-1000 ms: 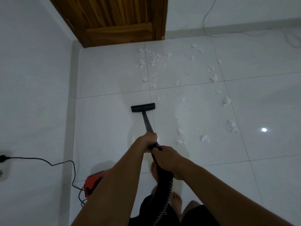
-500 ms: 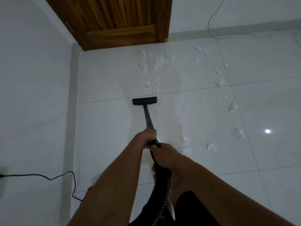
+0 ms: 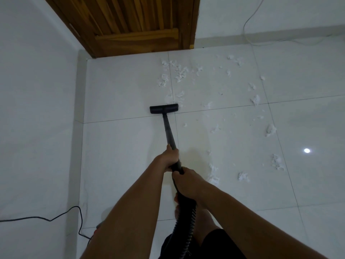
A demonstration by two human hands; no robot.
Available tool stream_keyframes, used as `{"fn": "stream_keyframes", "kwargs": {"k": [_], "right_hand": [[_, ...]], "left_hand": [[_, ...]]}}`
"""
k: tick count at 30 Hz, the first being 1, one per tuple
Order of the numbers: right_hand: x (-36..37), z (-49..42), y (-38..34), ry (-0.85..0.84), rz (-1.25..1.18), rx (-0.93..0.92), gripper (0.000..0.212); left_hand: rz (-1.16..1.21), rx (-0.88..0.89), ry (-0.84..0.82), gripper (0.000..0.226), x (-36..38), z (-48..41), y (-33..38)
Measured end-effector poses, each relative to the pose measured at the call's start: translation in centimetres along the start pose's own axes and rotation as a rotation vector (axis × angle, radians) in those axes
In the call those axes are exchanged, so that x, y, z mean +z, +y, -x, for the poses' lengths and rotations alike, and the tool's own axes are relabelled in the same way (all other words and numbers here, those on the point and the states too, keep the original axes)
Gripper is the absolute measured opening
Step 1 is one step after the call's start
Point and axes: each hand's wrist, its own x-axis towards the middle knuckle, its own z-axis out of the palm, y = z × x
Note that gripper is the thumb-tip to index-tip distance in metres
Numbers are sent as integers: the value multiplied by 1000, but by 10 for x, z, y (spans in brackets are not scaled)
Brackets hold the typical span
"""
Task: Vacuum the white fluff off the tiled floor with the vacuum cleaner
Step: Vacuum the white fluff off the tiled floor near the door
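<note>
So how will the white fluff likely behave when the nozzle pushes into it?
The white fluff lies in wispy, ragged tufts, so it is probably very light and soft, deforming rather than resisting. On the glossy tiled floor it will likely slide or scatter ahead of the nozzle instead of rolling.

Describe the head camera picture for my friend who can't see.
The left hand and right hand grip a black vacuum pipe, its flat nozzle on the white tiled floor. White fluff lies scattered ahead and rightward, before a wooden door.
</note>
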Motion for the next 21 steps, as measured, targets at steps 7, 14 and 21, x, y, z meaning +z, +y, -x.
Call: {"fn": "stream_keyframes", "kwargs": {"k": [7, 14, 21], "right_hand": [[-4, -16, -3, -18, 41, 1, 30], [0, -36, 2, -23, 46, 9, 39], [-3, -40, -5, -56, -48, 62, 33]], "left_hand": [[75, -19, -10, 59, -4, -19, 1], [63, 3, -7, 62, -6, -33, 0], [52, 14, 12, 64, -9, -42, 4]]}}
